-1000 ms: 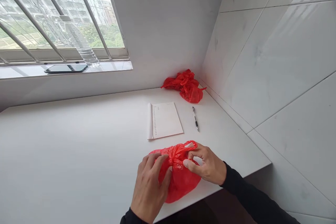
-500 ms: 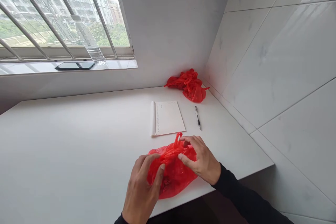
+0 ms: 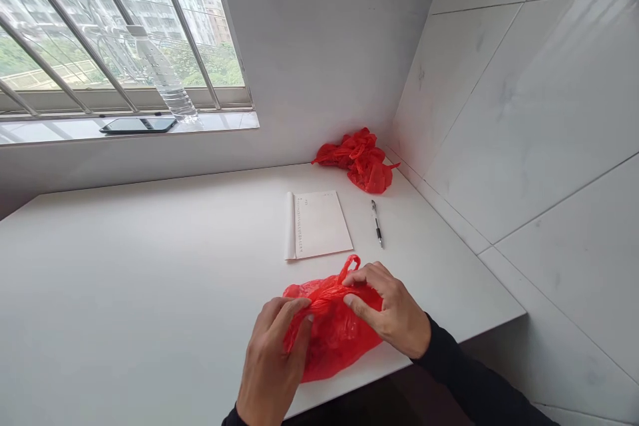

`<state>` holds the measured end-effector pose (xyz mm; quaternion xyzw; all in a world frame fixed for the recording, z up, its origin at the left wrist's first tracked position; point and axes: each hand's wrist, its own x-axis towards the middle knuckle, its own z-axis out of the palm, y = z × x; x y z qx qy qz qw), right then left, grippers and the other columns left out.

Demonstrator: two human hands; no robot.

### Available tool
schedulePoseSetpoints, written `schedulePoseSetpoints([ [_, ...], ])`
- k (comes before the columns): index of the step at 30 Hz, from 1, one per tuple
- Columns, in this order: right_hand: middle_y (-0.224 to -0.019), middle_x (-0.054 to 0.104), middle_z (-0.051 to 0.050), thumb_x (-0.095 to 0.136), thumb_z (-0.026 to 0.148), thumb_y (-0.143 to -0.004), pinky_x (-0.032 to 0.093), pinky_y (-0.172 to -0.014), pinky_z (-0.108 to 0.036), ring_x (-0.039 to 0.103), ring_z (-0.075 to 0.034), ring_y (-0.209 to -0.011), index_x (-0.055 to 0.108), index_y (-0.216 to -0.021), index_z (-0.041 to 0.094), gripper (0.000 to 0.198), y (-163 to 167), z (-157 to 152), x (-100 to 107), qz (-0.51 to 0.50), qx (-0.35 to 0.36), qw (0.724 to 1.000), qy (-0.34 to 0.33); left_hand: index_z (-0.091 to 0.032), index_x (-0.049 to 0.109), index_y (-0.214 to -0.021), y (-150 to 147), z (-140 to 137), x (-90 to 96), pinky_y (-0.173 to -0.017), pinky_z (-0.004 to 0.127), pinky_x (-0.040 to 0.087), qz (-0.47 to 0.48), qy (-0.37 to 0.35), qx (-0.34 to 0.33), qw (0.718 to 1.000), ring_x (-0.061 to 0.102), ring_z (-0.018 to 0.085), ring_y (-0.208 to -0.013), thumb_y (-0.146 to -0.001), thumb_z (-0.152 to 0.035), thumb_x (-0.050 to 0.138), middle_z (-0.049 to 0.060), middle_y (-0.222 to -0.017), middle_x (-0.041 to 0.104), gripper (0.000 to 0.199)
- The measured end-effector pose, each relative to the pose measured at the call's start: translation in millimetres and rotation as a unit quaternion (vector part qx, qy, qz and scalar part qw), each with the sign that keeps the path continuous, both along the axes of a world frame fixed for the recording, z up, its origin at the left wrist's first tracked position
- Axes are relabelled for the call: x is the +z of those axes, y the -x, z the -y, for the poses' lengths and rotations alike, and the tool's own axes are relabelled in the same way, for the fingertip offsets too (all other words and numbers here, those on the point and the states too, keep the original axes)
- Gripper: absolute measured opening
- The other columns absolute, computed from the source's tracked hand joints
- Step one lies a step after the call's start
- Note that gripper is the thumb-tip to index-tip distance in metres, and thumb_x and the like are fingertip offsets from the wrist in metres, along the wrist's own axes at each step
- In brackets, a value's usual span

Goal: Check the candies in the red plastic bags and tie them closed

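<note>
A thin red plastic bag (image 3: 339, 339) lies at the table's front edge, its top bunched into a twisted band with a handle loop sticking up. My left hand (image 3: 274, 353) is at the left end of that band, thumb and fingers closed on the film. My right hand (image 3: 387, 306) grips the band on the right, below the loop, with thumb and forefinger on either side of the plastic. Something darker shows faintly through the bag, too blurred to name.
Beyond the bag lies an open notepad (image 3: 322, 225) with a pen (image 3: 377, 223) to its right. A second crumpled red bag (image 3: 360, 161) sits in the back corner. On the windowsill are a water bottle (image 3: 167, 76) and a dark flat device (image 3: 138, 126). A tiled wall (image 3: 539, 120) bounds the right side.
My right hand has shifted slightly right, and the bag's handle loop has moved right and opened wider. My left hand's fingers have drawn closer together on the band.
</note>
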<state>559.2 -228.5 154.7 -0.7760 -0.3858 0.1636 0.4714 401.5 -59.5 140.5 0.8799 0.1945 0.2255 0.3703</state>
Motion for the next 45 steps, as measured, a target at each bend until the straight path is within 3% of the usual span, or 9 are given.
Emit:
schedulePoseSetpoints([
  [4,-0.09,0.062,-0.003,0.051,0.043,-0.099,0.048,-0.081,-0.034,0.059,-0.02,-0.086,0.059,-0.095,0.024,0.021,-12,7,-3,-0.058,-0.087,0.994,-0.029,-0.026,0.069,-0.104,9,-15,6.1,-0.056,0.026,0.051,-0.014,0.09,0.1,0.991,0.064,0.02,-0.087,-0.094,-0.046,0.058,0.004,-0.098,0.067,0.025],
  [9,-0.094,0.061,-0.002,0.053,0.049,-0.098,0.048,-0.086,-0.033,0.059,-0.019,-0.088,0.054,-0.11,0.025,0.027,-14,16,-7,-0.113,-0.092,0.988,-0.047,-0.027,0.065,-0.116,21,-25,11.8,-0.091,0.037,0.055,-0.048,0.196,0.138,0.97,0.065,0.024,-0.107,-0.089,-0.056,0.061,0.005,-0.116,0.069,0.04],
  [12,-0.103,0.064,-0.003,0.06,0.05,-0.094,0.048,-0.091,-0.035,0.06,-0.021,-0.097,0.054,-0.126,0.028,0.039,-7,14,-5,-0.107,-0.049,0.993,-0.009,-0.031,0.06,-0.126,16,-13,10.3,-0.092,0.035,0.054,-0.026,0.133,0.11,0.985,0.062,0.023,-0.11,-0.085,-0.052,0.068,0.003,-0.121,0.065,0.046],
  [16,-0.101,0.065,-0.003,0.057,0.048,-0.096,0.047,-0.089,-0.034,0.06,-0.021,-0.095,0.063,-0.105,0.026,0.025,-3,13,-2,-0.089,-0.052,0.995,-0.004,-0.031,0.069,-0.105,10,-3,13.9,-0.063,0.026,0.052,-0.016,0.063,0.099,0.993,0.058,0.017,-0.077,-0.09,-0.047,0.063,0.001,-0.09,0.062,0.023],
  [22,-0.092,0.061,-0.002,0.055,0.04,-0.098,0.048,-0.084,-0.031,0.058,-0.018,-0.088,0.056,-0.096,0.024,0.016,-7,19,0,-0.138,-0.087,0.984,-0.077,-0.028,0.073,-0.089,19,-10,37.6,-0.061,0.028,0.049,-0.005,0.003,0.248,0.969,0.056,0.02,-0.082,-0.084,-0.06,0.061,0.004,-0.094,0.057,0.035],
  [28,-0.096,0.059,-0.001,0.063,0.035,-0.091,0.048,-0.089,-0.035,0.057,-0.019,-0.09,0.049,-0.13,0.03,0.042,-4,20,7,-0.149,-0.062,0.985,-0.064,-0.028,0.071,-0.099,27,-13,52.5,-0.053,0.029,0.052,-0.086,0.151,0.214,0.961,0.053,0.016,-0.054,-0.078,-0.069,0.061,0.0,-0.073,0.064,0.047],
  [34,-0.079,0.056,-0.001,0.049,0.054,-0.098,0.044,-0.07,-0.032,0.05,-0.017,-0.073,0.06,-0.084,0.023,0.036,1,16,18,-0.135,-0.036,0.99,-0.023,-0.027,0.063,-0.094,22,-10,58.0,-0.066,0.031,0.058,-0.063,0.222,0.232,0.945,0.068,0.022,-0.074,-0.071,-0.069,0.07,0.001,-0.092,0.072,0.048],
  [39,-0.077,0.056,-0.002,0.048,0.049,-0.1,0.043,-0.066,-0.031,0.05,-0.018,-0.071,0.058,-0.085,0.023,0.032,1,19,21,-0.128,-0.053,0.99,-0.035,-0.027,0.057,-0.092,19,-7,52.1,-0.049,0.023,0.046,-0.015,0.257,0.271,0.927,0.053,0.015,-0.058,-0.066,-0.067,0.076,-0.005,-0.063,0.058,0.051],
  [45,-0.092,0.061,-0.003,0.051,0.037,-0.099,0.047,-0.078,-0.032,0.057,-0.019,-0.083,0.06,-0.101,0.025,0.016,3,18,28,-0.114,-0.032,0.991,-0.067,-0.028,0.063,-0.118,30,-9,47.1,-0.051,0.024,0.048,0.031,0.269,0.26,0.927,0.053,0.013,-0.058,-0.076,-0.062,0.072,0.001,-0.083,0.067,0.055],
])
